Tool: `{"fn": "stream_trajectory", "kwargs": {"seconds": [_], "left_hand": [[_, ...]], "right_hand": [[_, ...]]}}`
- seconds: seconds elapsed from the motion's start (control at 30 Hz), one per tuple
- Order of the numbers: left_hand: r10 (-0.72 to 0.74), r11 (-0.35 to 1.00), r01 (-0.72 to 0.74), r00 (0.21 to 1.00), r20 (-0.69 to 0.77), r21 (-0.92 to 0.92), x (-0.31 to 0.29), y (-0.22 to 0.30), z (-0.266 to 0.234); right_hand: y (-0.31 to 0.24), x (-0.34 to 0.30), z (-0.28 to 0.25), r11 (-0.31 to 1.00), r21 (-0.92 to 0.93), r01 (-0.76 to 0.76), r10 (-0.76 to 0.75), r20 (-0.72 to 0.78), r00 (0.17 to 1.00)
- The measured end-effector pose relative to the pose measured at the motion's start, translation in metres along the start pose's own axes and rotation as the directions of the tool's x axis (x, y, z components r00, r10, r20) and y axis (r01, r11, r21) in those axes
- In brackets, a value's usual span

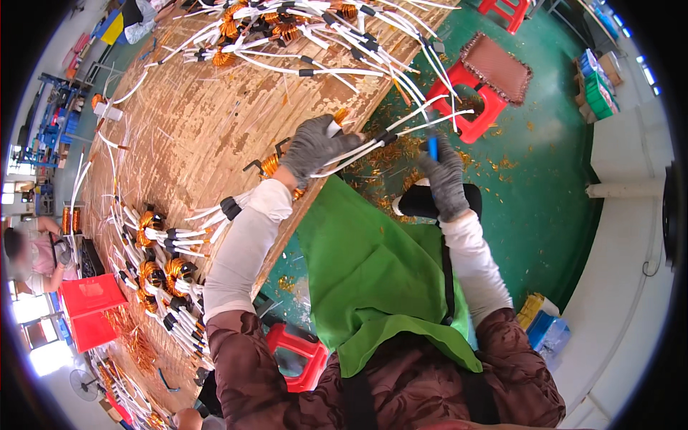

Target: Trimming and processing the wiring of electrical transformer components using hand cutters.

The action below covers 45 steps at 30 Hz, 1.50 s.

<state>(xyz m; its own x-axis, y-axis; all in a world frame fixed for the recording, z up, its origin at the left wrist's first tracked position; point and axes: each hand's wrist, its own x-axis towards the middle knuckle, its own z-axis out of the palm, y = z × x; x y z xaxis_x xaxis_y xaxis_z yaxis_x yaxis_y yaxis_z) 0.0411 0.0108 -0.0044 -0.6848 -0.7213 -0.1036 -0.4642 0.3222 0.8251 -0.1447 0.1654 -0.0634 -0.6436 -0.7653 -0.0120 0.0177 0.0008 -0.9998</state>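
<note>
My left hand (314, 147), in a grey glove, is closed at the table's edge. It grips white-sleeved wire leads (347, 158), which stretch right past the edge and carry a black band (387, 137). A bit of orange copper winding (340, 115) shows just above that hand. My right hand (446, 175), also gloved in grey, is closed round a blue tool (433, 148) below the ends of the leads. Motion blurs its tip, so its kind is unclear. Another copper-wound coil (270, 165) lies on the table beside my left wrist.
The worn wooden table (215, 107) bears a heap of copper coils with white leads (287, 29) at the far end and more coils (150, 272) at left. A red stool (469, 100) with a brown cushion stands at right. Copper scraps (387, 165) litter the green floor. Another person (43, 254) sits far left.
</note>
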Motion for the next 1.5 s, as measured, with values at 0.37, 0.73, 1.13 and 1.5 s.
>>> {"fn": "stream_trajectory", "kwargs": {"seconds": [0.37, 0.73, 1.13, 1.5], "left_hand": [[0.017, 0.878, -0.01, 1.0, 0.01, -0.478, -0.008, -0.035, -0.011], [0.046, 0.883, -0.041, 0.999, -0.001, -0.467, -0.008, -0.042, -0.015], [0.032, 0.88, -0.012, 0.999, 0.035, -0.475, -0.007, -0.035, -0.021], [-0.091, 0.72, 0.073, 0.996, 0.01, -0.69, 0.002, -0.038, -0.008]], "right_hand": [[-0.056, 0.0, 0.035, 0.597, -0.622, 0.507, -0.142, 0.54, 0.83], [-0.071, 0.022, 0.05, 0.361, -0.715, 0.599, -0.074, 0.618, 0.783], [-0.053, 0.063, 0.042, 0.225, -0.414, 0.882, -0.384, 0.794, 0.47], [-0.031, 0.033, 0.062, 0.116, -0.687, 0.718, -0.382, 0.636, 0.67]]}}
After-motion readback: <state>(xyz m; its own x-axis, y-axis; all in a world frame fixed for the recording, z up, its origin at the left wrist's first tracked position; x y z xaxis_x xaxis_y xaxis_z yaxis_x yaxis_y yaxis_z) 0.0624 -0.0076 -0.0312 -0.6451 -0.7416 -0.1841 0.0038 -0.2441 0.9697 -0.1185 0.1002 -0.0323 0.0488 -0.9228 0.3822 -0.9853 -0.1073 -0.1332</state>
